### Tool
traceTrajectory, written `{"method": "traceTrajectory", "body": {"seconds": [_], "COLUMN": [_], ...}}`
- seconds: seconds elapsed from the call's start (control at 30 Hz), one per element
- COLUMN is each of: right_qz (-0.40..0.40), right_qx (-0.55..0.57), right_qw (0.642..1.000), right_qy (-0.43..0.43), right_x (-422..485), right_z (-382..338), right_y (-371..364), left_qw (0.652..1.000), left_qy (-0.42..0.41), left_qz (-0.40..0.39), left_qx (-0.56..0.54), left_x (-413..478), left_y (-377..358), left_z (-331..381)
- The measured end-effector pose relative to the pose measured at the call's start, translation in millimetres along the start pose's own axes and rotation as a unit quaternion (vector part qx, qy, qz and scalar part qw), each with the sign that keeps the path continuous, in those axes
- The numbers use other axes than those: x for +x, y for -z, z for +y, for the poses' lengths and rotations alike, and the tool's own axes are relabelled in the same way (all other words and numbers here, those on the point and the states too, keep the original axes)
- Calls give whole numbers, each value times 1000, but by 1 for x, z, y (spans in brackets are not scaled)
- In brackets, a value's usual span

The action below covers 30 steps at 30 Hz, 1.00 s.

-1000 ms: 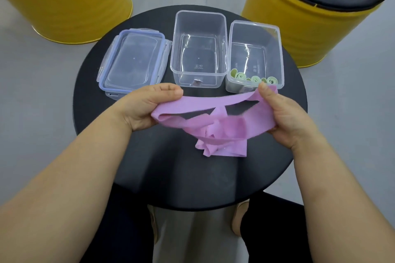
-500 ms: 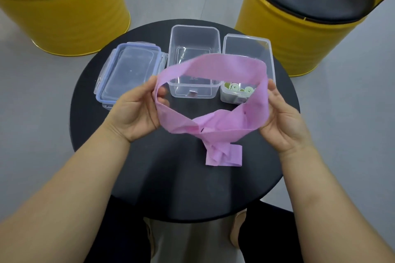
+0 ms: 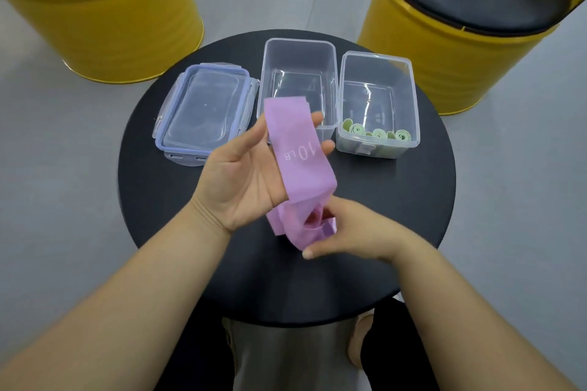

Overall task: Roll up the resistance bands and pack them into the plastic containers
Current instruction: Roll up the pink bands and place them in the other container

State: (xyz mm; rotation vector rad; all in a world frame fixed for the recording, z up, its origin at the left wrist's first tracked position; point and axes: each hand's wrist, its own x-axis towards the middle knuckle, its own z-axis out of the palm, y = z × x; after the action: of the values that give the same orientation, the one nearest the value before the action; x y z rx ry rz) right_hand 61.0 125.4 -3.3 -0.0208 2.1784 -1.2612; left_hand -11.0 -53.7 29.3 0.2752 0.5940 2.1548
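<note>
The pink band (image 3: pixel 298 149) is held above the middle of the counter (image 3: pixel 397 200), not lying on it. Its upper length is laid flat across the upturned left hand (image 3: pixel 251 174), whose grip is spread: the fingers are straight under the strip, with two fingertips seen past its right edge. That flat support probably keeps the strip smooth and untwisted (the printed "10 LB" side faces up).

The lower end is gathered by the right hand (image 3: pixel 359 232), whose grip is curled round a loose fold of band. This is judged to be the start of a roll, though the hand is slightly blurred and no tight coil can be made out.

Along the far edge of the counter an empty box (image 3: pixel 298 51) is set in the middle, ready for this band. The box at the far right edge (image 3: pixel 413 111) already holds green rolls (image 3: pixel 378 134) stood on end. A lid (image 3: pixel 203 111) is parked at the far left, out of the way.
</note>
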Motion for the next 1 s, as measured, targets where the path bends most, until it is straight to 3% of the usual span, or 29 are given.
{"method": "traceTrajectory", "body": {"seconds": [0.07, 0.13, 0.2, 0.3, 0.4, 0.5, 0.57, 0.67, 0.8, 1.0], "right_qz": [72, 105, 90, 73, 58, 69, 88, 120, 209, 250], "right_qx": [-10, 81, 194, 260, 323, 393, 428, 392, 218, 271], "right_qw": [997, 991, 976, 962, 945, 917, 899, 912, 953, 930], "right_qy": [13, 30, 38, 26, -7, -19, -2, -5, -33, -4], "right_x": [6, 6, 4, 2, 1, 2, 2, -2, -6, -10], "right_z": [-1, -4, -8, -10, -12, -18, -19, -22, -19, -23], "right_y": [-3, 3, 10, 11, 9, 10, 13, 16, 19, 23], "left_qw": [999, 993, 985, 973, 960, 925, 926, 918, 879, 887], "left_qy": [-35, -48, -16, 43, 40, 78, 123, 161, 167, 189], "left_qz": [27, 101, 146, 162, 176, 184, 167, 163, 207, 99], "left_qx": [9, 36, 89, 158, 214, 323, 316, 323, 395, 409], "left_x": [-3, -3, -4, -4, -1, 0, 0, -2, -3, -15], "left_y": [-1, 5, 12, 14, 12, 13, 15, 16, 11, 12], "left_z": [3, 6, 7, 0, -7, -10, -13, -17, -9, 7]}}
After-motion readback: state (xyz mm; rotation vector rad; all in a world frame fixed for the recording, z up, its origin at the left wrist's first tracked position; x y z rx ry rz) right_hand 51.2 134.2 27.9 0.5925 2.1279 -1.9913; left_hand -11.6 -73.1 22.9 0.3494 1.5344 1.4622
